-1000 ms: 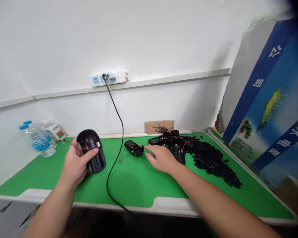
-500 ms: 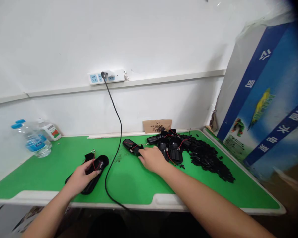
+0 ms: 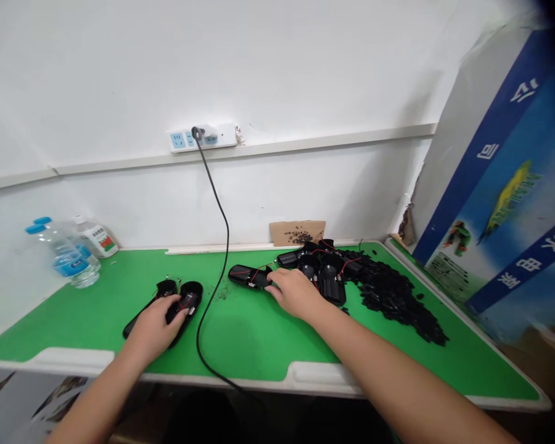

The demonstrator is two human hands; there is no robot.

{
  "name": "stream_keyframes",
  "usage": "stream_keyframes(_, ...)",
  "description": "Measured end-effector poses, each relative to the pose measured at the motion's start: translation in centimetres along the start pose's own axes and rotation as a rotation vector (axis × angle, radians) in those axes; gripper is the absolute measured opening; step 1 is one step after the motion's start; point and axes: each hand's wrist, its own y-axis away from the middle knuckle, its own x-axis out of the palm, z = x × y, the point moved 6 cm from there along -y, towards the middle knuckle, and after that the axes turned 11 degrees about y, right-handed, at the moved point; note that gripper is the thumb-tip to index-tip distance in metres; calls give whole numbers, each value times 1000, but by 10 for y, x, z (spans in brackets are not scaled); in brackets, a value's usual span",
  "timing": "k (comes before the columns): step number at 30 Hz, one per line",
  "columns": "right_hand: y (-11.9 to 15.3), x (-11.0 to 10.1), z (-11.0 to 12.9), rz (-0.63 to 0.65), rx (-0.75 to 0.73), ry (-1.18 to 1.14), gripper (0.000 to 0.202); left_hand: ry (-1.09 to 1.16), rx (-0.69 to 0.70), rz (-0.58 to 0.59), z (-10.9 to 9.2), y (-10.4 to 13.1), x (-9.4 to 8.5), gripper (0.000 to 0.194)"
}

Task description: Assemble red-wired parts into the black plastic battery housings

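Note:
My left hand [image 3: 153, 328] rests over two black plastic housings lying side by side on the left of the table. Its thumb and fingers close on the right-hand housing [image 3: 193, 295], partly covering it; the left-hand housing [image 3: 133, 325] lies beneath the palm side. Thin red wires show at their upper ends. With its fingertips, my right hand [image 3: 296, 295] grips the near right end of another black housing [image 3: 241, 275], which lies slanted near the table's middle with a red wire across it. Just beyond that hand are several more wired black housings [image 3: 332, 280].
A heap of small black parts [image 3: 393, 296] spreads on the right. Tiny dark pieces lie on a cardboard sheet [image 3: 298, 233] by the wall. A black cable [image 3: 219, 200] runs from the power strip [image 3: 203, 138] across the green table. Bottles [image 3: 74, 262] stand left; a large box [image 3: 490, 166] right.
The view has shifted slightly. The housing at my right hand has turned a little flatter, its right end nearer the fingers. My left hand has slid slightly forward over its housings.

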Motion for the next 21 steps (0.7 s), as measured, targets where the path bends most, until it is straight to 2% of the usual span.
stream_keyframes(3,1,-3,-4,-52,-19,-47,19,-99,69,-49,-7,5,-5,50)
stream_keyframes(7,6,-19,-12,-219,-112,-123,24,-194,230,-214,-32,15,-27,38)
stream_keyframes(10,13,-38,-21,-390,-210,-220,22,-6,360,-319,-61,20,-46,24)
stream_keyframes(12,19,-50,-27,-499,-287,-306,17,183,317,-326,-78,14,-52,22)
stream_keyframes(14,24,-61,-32,-590,-352,-405,14,426,151,-254,-89,3,-48,31)
stream_keyframes(16,28,-70,-37,-667,-394,-491,12,738,-36,-103,-101,-8,-33,46)
stream_keyframes(19,30,-78,-39,-719,-449,-553,14,1185,-252,258,-130,-16,0,58)
stream_keyframes(21,32,-81,-38,-715,-489,-547,16,1368,-320,502,-152,-15,19,57)
